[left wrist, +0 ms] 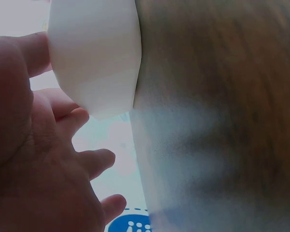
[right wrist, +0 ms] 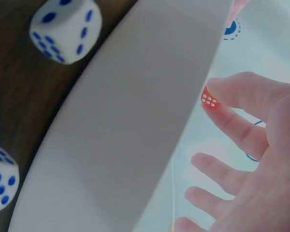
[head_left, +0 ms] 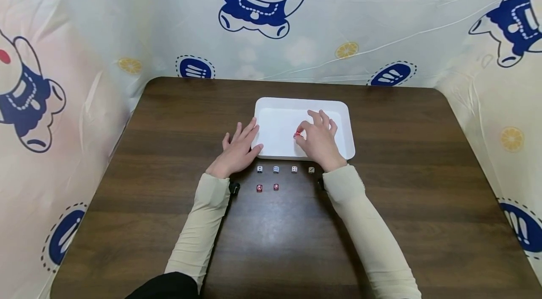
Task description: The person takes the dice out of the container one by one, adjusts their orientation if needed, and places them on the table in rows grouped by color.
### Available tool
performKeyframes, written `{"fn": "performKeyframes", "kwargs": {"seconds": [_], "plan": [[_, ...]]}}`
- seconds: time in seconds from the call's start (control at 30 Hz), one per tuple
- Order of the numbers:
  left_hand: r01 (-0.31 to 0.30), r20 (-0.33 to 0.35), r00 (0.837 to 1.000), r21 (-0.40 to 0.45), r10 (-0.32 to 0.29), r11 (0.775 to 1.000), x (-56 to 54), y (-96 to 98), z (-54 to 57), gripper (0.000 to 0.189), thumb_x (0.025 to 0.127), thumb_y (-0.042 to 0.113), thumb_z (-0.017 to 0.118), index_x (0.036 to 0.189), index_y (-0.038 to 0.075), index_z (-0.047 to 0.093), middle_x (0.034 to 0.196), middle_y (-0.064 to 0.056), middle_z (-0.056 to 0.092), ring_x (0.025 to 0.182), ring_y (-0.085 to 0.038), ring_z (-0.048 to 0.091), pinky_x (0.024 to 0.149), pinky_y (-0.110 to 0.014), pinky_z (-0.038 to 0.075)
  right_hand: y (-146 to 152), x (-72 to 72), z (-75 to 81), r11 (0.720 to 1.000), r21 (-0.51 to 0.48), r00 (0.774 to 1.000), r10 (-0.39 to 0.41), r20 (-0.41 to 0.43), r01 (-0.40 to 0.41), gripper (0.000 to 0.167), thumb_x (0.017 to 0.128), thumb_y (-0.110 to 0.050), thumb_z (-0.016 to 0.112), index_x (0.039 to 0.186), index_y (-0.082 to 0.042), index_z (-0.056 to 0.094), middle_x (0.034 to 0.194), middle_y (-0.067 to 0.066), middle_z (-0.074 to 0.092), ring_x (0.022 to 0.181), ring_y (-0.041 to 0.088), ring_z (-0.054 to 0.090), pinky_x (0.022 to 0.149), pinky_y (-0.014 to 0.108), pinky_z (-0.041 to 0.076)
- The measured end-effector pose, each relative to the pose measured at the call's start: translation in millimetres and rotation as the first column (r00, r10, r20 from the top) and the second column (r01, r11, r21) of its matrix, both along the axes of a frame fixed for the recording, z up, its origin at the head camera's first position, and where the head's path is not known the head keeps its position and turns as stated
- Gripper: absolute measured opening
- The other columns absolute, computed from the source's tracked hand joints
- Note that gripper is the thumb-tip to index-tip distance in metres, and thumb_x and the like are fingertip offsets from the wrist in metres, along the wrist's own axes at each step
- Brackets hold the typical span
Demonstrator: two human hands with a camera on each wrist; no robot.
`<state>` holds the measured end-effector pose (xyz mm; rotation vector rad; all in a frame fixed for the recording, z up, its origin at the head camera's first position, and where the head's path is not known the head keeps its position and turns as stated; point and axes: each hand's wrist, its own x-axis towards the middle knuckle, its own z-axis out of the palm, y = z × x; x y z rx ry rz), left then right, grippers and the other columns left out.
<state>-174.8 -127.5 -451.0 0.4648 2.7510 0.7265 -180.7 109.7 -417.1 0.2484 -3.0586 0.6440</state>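
My right hand (head_left: 322,145) is over the white tray (head_left: 275,125), pinching a red die (right wrist: 209,99) with white pips between thumb and index finger. Its other fingers are spread out. At the tray's left edge lies my left hand (head_left: 237,151), fingers extended and thumb by the near corner. In the left wrist view, that thumb and index finger touch the tray wall (left wrist: 96,53). Several pale dice, among them a white die (head_left: 276,169), stand in a row just in front of the tray. Below them sit a red die (head_left: 259,188) and another red die (head_left: 276,186).
The tray rests on a dark brown wooden table (head_left: 402,186). A printed curtain (head_left: 169,7) with cartoon figures hangs behind the table and at both sides. A yellowish die (head_left: 311,169) at the row's right end is close to the right wrist.
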Motion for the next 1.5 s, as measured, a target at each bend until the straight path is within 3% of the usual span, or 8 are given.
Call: {"fn": "performKeyframes", "kwargs": {"seconds": [0.77, 1.5], "plan": [[-0.002, -0.006, 1.0, 0.0, 0.002, 1.0, 0.7, 0.4, 0.3, 0.062, 0.102, 0.041, 0.038, 0.156, 0.016, 0.018, 0.164, 0.007, -0.002, 0.151, -0.034, -0.005, 0.112, -0.067, 0.0, 11, 26.6, 10.6, 0.996, -0.006, 0.995, 0.094, -0.023, -0.094, 0.009, 0.086, -0.019, 0.065, 0.089, -0.013, 0.071, 0.146, 0.017, 0.043, 0.142, 0.043, 0.023, 0.11, 0.063, 0.015], [0.0, 0.003, 1.0, -0.005, 0.0, 1.0, -0.2, 1.5, 0.4, 0.064, 0.102, 0.041, 0.04, 0.156, 0.015, 0.016, 0.164, 0.006, -0.002, 0.151, -0.036, -0.005, 0.112, -0.068, -0.001, 18, 67.1, -1.3, 0.978, 0.004, 0.978, 0.209, 0.019, -0.209, 0.003, 0.084, -0.019, 0.069, 0.086, -0.016, 0.07, 0.144, 0.017, 0.046, 0.141, 0.045, 0.025, 0.108, 0.063, 0.017]]}}
